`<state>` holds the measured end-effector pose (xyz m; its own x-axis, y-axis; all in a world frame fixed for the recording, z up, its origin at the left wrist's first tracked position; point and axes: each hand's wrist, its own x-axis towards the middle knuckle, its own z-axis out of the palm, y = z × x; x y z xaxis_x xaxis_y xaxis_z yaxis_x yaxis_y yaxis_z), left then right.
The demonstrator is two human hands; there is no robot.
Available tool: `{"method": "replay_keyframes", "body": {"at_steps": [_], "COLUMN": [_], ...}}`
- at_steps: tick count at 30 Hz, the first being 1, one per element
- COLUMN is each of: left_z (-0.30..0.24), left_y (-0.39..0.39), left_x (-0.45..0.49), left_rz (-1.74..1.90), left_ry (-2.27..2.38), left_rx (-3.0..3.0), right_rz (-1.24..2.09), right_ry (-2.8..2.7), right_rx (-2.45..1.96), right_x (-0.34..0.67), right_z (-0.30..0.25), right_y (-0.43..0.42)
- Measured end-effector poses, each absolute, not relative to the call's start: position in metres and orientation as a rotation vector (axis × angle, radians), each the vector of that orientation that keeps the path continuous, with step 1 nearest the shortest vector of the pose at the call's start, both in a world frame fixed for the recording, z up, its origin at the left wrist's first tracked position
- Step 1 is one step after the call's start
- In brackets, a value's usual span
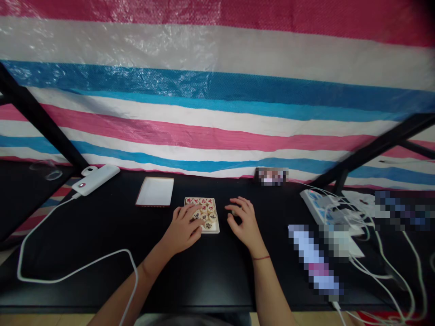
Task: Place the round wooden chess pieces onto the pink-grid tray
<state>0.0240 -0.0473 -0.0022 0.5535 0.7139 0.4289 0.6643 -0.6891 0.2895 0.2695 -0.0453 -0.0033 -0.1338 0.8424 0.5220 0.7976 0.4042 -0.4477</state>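
I'm on the pieces, round discs marked in red at the far end and black at the near end, packed in rows in the tray right in front of me on the table. The tray sits between the two hands, and as I read it, its longer axis runs away from me, near to far, though the angle makes that a close call. Here's the relation that counts: the left hand is the nearer one, lying over the tray's left side, so most of the discs spread to the right of its palm and beyond its thumb. Its fingers are apart and curved over the discs; I can't tell whether any tip is pressing. The right hand is off to the tray's right, a strip of black table between them, so from there the discs lie straight across to the left. Its fingers are bent in, with a small pale thing showing between thumb and forefingers; whether they grip it, I can't tell. Farther out, the lid lies beyond the left hand, white inside upward, and a phone stands behind the right.
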Motion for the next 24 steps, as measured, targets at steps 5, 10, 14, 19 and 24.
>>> {"method": "replay_keyframes", "body": {"at_steps": [5, 10, 14, 19, 24], "left_z": [-0.005, -0.006, -0.007, -0.006, 0.000], "left_y": [-0.047, -0.045, -0.045, -0.045, -0.048], "left_x": [0.022, 0.019, 0.018, 0.017, 0.020], "left_rz": [0.825, 0.869, 0.899, 0.905, 0.870], "left_ry": [1.214, 1.239, 1.277, 1.275, 1.185], "left_rx": [2.652, 2.612, 2.580, 2.569, 2.604], "right_rz": [0.162, 0.173, 0.192, 0.149, 0.127], "right_ry": [-2.163, -2.233, -2.184, -2.078, -1.958], "right_rx": [-1.236, -1.266, -1.293, -1.323, -1.429], "right_x": [0.238, 0.228, 0.226, 0.224, 0.255], "right_z": [0.015, 0.012, 0.006, 0.000, 0.004], "right_y": [-0.064, -0.055, -0.042, -0.033, -0.028]}}
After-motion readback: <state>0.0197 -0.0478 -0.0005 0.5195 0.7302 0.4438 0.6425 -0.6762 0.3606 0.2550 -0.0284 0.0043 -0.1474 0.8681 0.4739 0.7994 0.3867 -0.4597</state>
